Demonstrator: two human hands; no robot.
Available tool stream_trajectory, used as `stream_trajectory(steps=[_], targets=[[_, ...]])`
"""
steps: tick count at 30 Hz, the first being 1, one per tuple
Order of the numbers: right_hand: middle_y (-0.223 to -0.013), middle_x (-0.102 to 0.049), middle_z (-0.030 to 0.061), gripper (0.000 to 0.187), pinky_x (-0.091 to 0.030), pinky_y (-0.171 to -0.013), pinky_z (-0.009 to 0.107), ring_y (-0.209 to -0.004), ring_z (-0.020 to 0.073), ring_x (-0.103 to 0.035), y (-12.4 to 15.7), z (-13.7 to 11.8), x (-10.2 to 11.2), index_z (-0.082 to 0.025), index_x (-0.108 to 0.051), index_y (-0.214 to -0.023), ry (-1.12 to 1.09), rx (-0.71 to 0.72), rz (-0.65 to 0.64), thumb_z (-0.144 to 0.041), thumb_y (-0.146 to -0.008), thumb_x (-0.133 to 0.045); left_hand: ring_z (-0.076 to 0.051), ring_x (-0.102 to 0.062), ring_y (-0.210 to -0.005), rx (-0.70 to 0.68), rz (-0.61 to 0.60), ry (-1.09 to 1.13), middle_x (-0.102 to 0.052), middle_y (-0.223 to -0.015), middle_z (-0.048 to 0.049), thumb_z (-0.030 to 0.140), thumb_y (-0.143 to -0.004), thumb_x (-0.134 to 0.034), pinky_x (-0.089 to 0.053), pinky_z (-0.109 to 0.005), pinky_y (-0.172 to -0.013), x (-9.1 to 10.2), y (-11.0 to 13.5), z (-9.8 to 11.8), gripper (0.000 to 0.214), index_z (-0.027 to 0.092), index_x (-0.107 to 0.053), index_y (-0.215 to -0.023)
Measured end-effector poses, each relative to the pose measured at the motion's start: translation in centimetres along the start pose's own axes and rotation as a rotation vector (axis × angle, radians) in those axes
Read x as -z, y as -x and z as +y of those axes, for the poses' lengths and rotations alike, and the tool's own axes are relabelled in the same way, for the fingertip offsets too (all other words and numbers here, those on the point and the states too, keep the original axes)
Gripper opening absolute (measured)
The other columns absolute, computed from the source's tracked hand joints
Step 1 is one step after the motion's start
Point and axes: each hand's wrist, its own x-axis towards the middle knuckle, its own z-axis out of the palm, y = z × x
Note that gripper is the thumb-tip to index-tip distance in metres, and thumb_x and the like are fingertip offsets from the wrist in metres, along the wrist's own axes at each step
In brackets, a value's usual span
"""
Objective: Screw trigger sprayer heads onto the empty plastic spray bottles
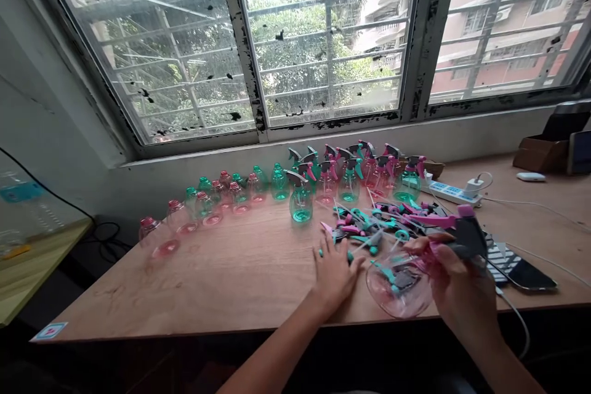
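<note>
My right hand is wrapped around the neck of a clear pink spray bottle, tilted with its base toward the left. A pink and black spray head sits at the neck of this bottle. My left hand rests low over the tabletop with its fingers spread, at the near left edge of a pile of loose spray heads in pink, teal and black. A teal piece shows beside its fingers; whether they touch it I cannot tell.
Open pink and green bottles stand in rows at the back left. Several bottles with spray heads are grouped by the window wall. To the right lie a power strip, a dark phone, cables and a brown box.
</note>
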Motion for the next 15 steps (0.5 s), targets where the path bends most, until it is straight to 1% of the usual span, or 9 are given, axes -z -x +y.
stream_trajectory(steps=[3, 4, 6, 8, 10, 13, 14, 15], targets=[[-0.076, -0.072, -0.0018, 0.006, -0.059, -0.077, 0.03, -0.075, 0.0181, -0.07, -0.2, -0.5, 0.1, -0.025, -0.073, -0.087, -0.009, 0.006, 0.015, -0.029, -0.084, -0.075, -0.043, -0.026, -0.148, -0.039, -0.04, 0.031, -0.028, -0.162, -0.0236, 0.067, -0.095, -0.033, -0.021, -0.064, -0.117, -1.5, -1.1, 2.8, 0.074, 0.015, -0.045, -0.147], [-0.077, -0.073, -0.0015, 0.006, -0.059, -0.079, 0.03, -0.077, 0.018, -0.071, -0.2, -0.5, 0.1, -0.025, -0.073, -0.089, -0.013, 0.001, 0.01, -0.029, -0.084, -0.074, -0.042, -0.027, -0.148, -0.05, -0.054, 0.046, -0.029, -0.161, -0.0248, 0.066, -0.096, -0.03, -0.022, -0.064, -0.117, -1.8, -1.5, 3.4, 0.076, 0.012, -0.043, -0.147], [-0.078, -0.074, -0.0012, 0.008, -0.059, -0.084, 0.029, -0.079, 0.0173, -0.071, -0.1, -0.4, 0.1, -0.024, -0.073, -0.09, -0.04, -0.02, -0.004, -0.03, -0.085, -0.075, -0.04, -0.032, -0.147, -0.077, -0.077, 0.082, -0.035, -0.159, -0.0231, 0.066, -0.097, -0.03, -0.026, -0.06, -0.117, -2.3, -2.1, 4.1, 0.075, 0.012, -0.041, -0.148], [-0.077, -0.075, -0.0013, 0.01, -0.058, -0.089, 0.028, -0.081, 0.0163, -0.071, -0.1, -0.3, 0.1, -0.024, -0.072, -0.091, -0.072, -0.045, -0.017, -0.031, -0.085, -0.075, -0.035, -0.036, -0.145, -0.099, -0.075, 0.119, -0.042, -0.156, -0.0185, 0.065, -0.096, -0.037, -0.028, -0.054, -0.119, -2.5, -2.5, 4.2, 0.072, 0.015, -0.043, -0.147], [-0.076, -0.076, -0.0016, 0.01, -0.058, -0.09, 0.026, -0.082, 0.015, -0.072, -0.2, -0.1, 0.0, -0.023, -0.073, -0.091, -0.093, -0.069, -0.018, -0.031, -0.085, -0.075, -0.033, -0.038, -0.144, -0.08, -0.028, 0.152, -0.045, -0.153, -0.017, 0.061, -0.096, -0.043, -0.028, -0.051, -0.12, -2.5, -3.0, 3.9, 0.067, 0.016, -0.045, -0.145], [-0.077, -0.077, -0.0016, 0.011, -0.059, -0.086, 0.021, -0.081, 0.0139, -0.073, -0.2, 0.0, -0.1, -0.023, -0.073, -0.089, -0.106, -0.114, 0.003, -0.032, -0.085, -0.076, -0.034, -0.041, -0.14, 0.021, 0.088, 0.204, -0.043, -0.153, -0.0153, 0.048, -0.099, -0.051, -0.031, -0.058, -0.115, -2.0, -5.0, 3.0, 0.054, 0.017, -0.044, -0.144], [-0.078, -0.078, -0.0018, 0.011, -0.06, -0.084, 0.021, -0.08, 0.0139, -0.073, -0.2, 0.0, -0.2, -0.023, -0.073, -0.088, -0.112, -0.129, 0.012, -0.033, -0.084, -0.076, -0.034, -0.045, -0.137, 0.051, 0.113, 0.227, -0.043, -0.153, -0.0132, 0.043, -0.098, -0.055, -0.035, -0.06, -0.112, -1.9, -6.0, 2.7, 0.05, 0.02, -0.046, -0.142], [-0.078, -0.078, -0.002, 0.012, -0.06, -0.084, 0.021, -0.08, 0.0141, -0.073, -0.2, 0.0, -0.2, -0.023, -0.073, -0.088, -0.118, -0.139, 0.021, -0.034, -0.084, -0.077, -0.033, -0.05, -0.132, 0.068, 0.116, 0.254, -0.047, -0.15, -0.0119, 0.039, -0.097, -0.059, -0.04, -0.059, -0.108, -1.8, -7.2, 2.4, 0.047, 0.021, -0.049, -0.139]])
